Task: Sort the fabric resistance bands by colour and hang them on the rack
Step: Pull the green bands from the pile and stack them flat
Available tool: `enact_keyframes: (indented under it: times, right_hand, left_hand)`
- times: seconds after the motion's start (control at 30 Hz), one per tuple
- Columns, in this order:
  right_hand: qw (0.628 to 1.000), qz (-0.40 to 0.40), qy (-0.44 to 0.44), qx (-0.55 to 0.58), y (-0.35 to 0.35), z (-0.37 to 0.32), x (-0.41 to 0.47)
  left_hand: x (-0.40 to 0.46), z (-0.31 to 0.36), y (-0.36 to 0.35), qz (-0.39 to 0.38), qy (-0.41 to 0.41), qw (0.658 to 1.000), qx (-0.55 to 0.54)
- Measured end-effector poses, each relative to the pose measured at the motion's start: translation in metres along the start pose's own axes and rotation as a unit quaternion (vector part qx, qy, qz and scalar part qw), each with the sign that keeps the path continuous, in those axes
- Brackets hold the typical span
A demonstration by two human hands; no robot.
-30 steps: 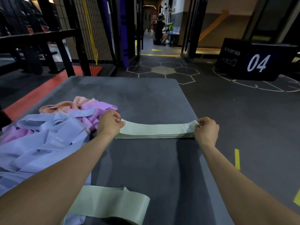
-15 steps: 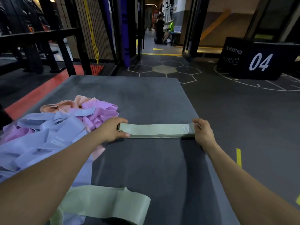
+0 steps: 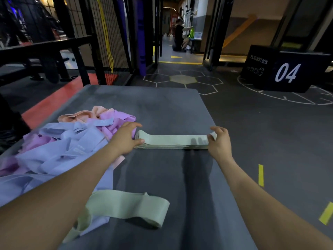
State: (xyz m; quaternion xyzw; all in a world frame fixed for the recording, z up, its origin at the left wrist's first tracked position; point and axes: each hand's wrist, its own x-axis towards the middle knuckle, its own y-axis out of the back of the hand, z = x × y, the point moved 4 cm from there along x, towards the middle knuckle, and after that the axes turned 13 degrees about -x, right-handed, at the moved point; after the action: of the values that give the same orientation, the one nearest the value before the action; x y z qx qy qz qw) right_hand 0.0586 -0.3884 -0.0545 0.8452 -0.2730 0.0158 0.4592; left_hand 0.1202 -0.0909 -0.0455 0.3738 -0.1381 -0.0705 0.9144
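Hands (image 3: pixel 126 139) now looser on green stack (image 3: pixel 171 141)

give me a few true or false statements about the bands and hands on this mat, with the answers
1. Both hands are at the ends of a flat stack of pale green bands. True: the left hand is at its left end, the right hand at its right.
2. The stack hangs on a rack. False: it lies on the grey mat.
3. A loose green band lies nearer the camera than the stack. True.
4. The unsorted pile sits to the right of the stack. False: it is on the left, beside the left hand.
5. The pile is all one colour. False: it mixes lavender-blue, purple and peach bands.
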Motion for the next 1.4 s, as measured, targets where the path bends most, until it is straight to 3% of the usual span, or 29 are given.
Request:
enact_keyframes:
  times: [0.1,0.4,0.57,0.7,0.8,0.97,1.13,1.4]
  right_hand:
    - [1.0,-0.024,0.018,0.003,-0.001,-0.024,-0.03]
    - [0.976,-0.203,0.078,0.01,-0.014,-0.07,-0.143]
    - [0.94,-0.307,0.149,0.024,-0.008,-0.088,-0.174]
    - [0.909,-0.352,0.213,-0.059,-0.012,-0.099,-0.187]
    - [0.908,-0.332,0.238,-0.095,-0.014,-0.1,-0.184]
    - [0.941,-0.249,0.226,-0.048,-0.008,-0.098,-0.172]
    - [0.969,-0.16,0.181,0.059,0.005,-0.095,-0.162]
    - [0.976,-0.027,0.112,0.184,0.019,-0.079,-0.143]
  left_hand:
    - [-0.032,0.013,0.006,0.018,-0.012,0.999,-0.027]
    - [-0.138,0.023,-0.013,-0.002,-0.002,0.998,-0.061]
    - [-0.168,0.017,-0.022,0.026,0.008,0.997,-0.07]
    - [-0.174,0.018,-0.022,0.011,0.004,0.996,-0.084]
    - [-0.176,0.019,-0.015,-0.001,0.012,0.994,-0.109]
    - [-0.184,0.026,-0.016,-0.059,-0.008,0.995,-0.074]
    - [-0.177,0.026,-0.004,0.042,0.001,0.999,-0.018]
    - [-0.178,0.029,0.008,0.13,0.033,0.991,-0.013]
